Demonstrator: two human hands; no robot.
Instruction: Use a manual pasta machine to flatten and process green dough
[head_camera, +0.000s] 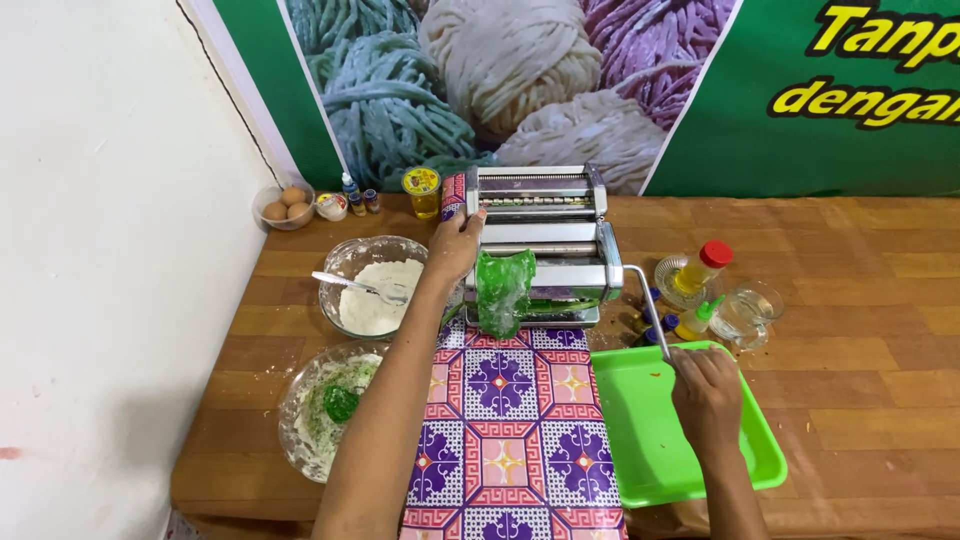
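- My left hand (457, 243) rested on the top left corner of the shiny steel hand-cranked pasta machine (545, 235), fingers curled over its edge and pressing down on it.
- My right hand (706, 388) was closed in a fist around the grip of the machine's metal crank handle (650, 305), above the bright green plastic tray (640, 440).
- A crumpled sheet of green dough (503, 288) hung from the front of the rollers, its lower end just above the purple and pink patterned mat (505, 440).
- To my left stood a glass bowl of white flour with a spoon in it (370, 285), and nearer me a glass bowl smeared with green dough scraps (325, 405).
- A small bowl of brown eggs (284, 205) sat at the table's far left corner.
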